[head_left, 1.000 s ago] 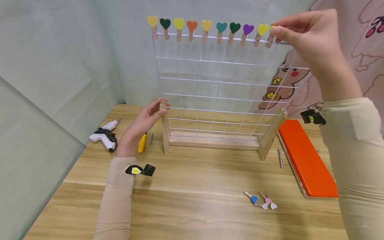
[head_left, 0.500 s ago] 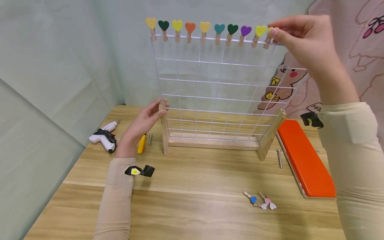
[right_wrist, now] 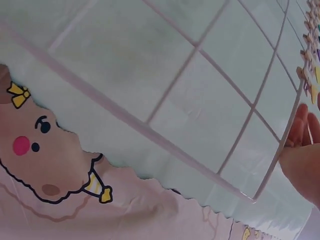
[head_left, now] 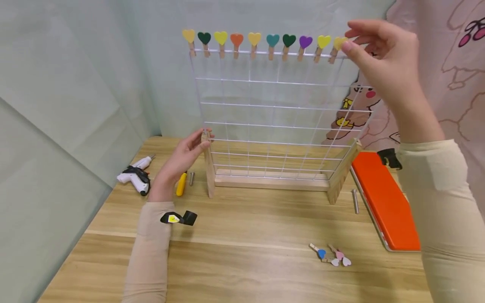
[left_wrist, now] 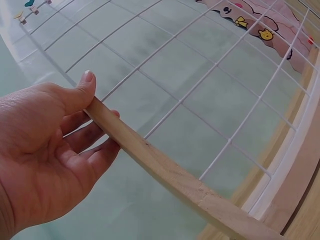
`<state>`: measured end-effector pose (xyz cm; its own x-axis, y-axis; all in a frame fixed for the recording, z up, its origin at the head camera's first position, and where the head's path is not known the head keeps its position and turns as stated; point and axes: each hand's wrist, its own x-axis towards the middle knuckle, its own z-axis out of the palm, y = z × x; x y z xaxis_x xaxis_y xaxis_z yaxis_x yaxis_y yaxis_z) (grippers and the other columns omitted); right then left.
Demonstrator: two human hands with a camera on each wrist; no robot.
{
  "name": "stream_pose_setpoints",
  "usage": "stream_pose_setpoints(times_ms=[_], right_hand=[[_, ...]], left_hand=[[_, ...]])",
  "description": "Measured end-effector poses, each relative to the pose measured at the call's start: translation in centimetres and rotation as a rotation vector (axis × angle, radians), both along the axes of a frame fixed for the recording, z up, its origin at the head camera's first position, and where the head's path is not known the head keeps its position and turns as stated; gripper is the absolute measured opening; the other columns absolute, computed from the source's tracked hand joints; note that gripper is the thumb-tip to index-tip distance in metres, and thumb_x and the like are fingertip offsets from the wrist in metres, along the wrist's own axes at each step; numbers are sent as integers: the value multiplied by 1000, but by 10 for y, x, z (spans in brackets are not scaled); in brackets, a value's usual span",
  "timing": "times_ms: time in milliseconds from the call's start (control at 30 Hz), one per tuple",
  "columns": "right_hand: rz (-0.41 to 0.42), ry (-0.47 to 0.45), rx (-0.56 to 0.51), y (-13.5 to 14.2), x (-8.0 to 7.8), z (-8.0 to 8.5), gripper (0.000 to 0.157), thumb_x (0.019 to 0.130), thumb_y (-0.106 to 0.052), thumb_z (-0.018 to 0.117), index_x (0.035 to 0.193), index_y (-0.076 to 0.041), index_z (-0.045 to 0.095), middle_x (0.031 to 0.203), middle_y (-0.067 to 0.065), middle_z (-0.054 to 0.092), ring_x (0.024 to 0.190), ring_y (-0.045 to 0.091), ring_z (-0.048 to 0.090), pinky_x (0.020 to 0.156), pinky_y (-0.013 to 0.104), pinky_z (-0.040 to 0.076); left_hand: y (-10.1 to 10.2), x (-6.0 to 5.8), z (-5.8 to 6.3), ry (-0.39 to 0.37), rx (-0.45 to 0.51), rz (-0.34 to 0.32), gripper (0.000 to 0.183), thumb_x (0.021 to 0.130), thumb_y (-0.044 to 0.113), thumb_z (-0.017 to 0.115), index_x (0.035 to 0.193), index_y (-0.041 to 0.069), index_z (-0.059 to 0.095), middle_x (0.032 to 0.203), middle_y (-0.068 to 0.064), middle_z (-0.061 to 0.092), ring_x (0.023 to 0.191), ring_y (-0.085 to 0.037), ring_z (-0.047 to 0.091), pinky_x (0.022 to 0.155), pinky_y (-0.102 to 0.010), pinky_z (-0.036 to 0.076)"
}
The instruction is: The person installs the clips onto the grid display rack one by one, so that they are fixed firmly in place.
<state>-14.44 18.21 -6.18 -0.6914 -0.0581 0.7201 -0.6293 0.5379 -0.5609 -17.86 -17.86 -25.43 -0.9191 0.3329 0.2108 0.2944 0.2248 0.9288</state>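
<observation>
A white wire grid panel stands upright in a wooden stand. Along its top wire runs a row of clothespins with coloured hearts. My left hand grips the stand's left upright, thumb on one side and fingers on the other. At the top right, my right hand is beside the last clothespin, which has a pale yellow heart. Its thumb tip is right at the heart's edge, and the forefinger is spread away from it. In the right wrist view this hand shows behind the grid's corner.
Several loose heart clothespins lie at the front right of the table. A red-orange case and a bolt lie to the right. On the left are a white glue gun, a yellow-handled tool and another bolt.
My right hand's fingers have spread off the last clothespin, so more of its yellow heart shows. The clothespin stays on the top wire. My left hand keeps its grip on the upright.
</observation>
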Motion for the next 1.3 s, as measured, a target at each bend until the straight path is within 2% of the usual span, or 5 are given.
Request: stream_pose_setpoints(times_ms=[200,500,700,933,1300], right_hand=[[96,237,200,10,18,-45,38,70,11,64,106,2,59,98,12,61,82,11,54,71,14,44],[159,-75,570,40,47,-181,40,69,-5,71,107,-11,61,91,-5,62,75,5,53,60,20,45],[216,-290,643,45,85,-241,28,74,-16,68,101,-11,62,89,-7,61,77,4,53,65,28,48],[192,-430,797,36,119,-274,28,76,-42,61,94,-20,62,84,-14,55,68,-3,50,57,18,45],[237,-393,805,28,126,-285,20,72,-29,68,90,-19,65,82,-16,55,68,-4,47,57,17,44]], left_hand=[[1,-8,-4,52,-26,5,45,91,31,43,133,19,33,133,-6,40,123,-16,34,101,-39,27],[0,-20,-20,120,-47,56,46,90,35,40,134,26,30,133,-2,40,123,-15,34,102,-37,26],[-2,-19,-22,160,-37,73,44,90,37,40,133,29,32,130,-1,42,121,-13,35,102,-37,26],[-5,-15,-21,200,-37,69,43,91,33,39,133,28,32,130,-4,42,120,-13,37,100,-36,28],[0,3,-8,163,-5,65,44,92,23,40,135,14,31,130,-12,40,121,-21,35,100,-41,26]])
